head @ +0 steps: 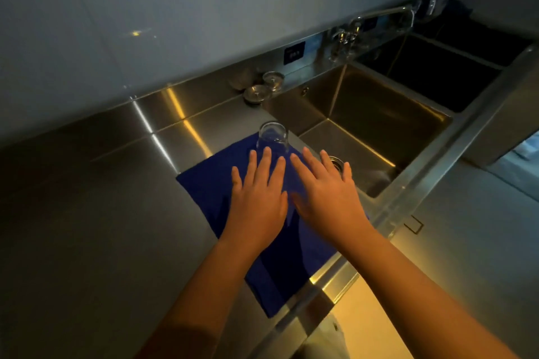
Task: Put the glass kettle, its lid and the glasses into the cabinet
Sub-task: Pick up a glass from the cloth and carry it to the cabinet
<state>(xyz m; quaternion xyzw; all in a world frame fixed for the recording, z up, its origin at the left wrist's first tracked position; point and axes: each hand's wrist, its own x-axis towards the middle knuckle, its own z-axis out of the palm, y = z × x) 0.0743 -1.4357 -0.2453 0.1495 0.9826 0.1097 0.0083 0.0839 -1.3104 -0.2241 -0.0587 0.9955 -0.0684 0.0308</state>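
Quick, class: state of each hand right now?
Left hand: open, fingers spread, holding nothing, over the blue cloth.
Right hand: open, holding nothing.

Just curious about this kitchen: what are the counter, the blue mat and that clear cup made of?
Counter: likely brushed stainless steel, given its grey sheen and streaked reflections. Blue mat: apparently soft cloth, matte with a loose edge. Clear cup: see-through, probably glass, though plastic can't be excluded.

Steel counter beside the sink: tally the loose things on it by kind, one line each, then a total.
Clear drinking glass, on the far corner of the cloth: 1
Dark blue cloth, spread flat under both open hands: 1
Round steel sink strainers, by the back wall: 2
Total: 4
No kettle or lid shows in this view.
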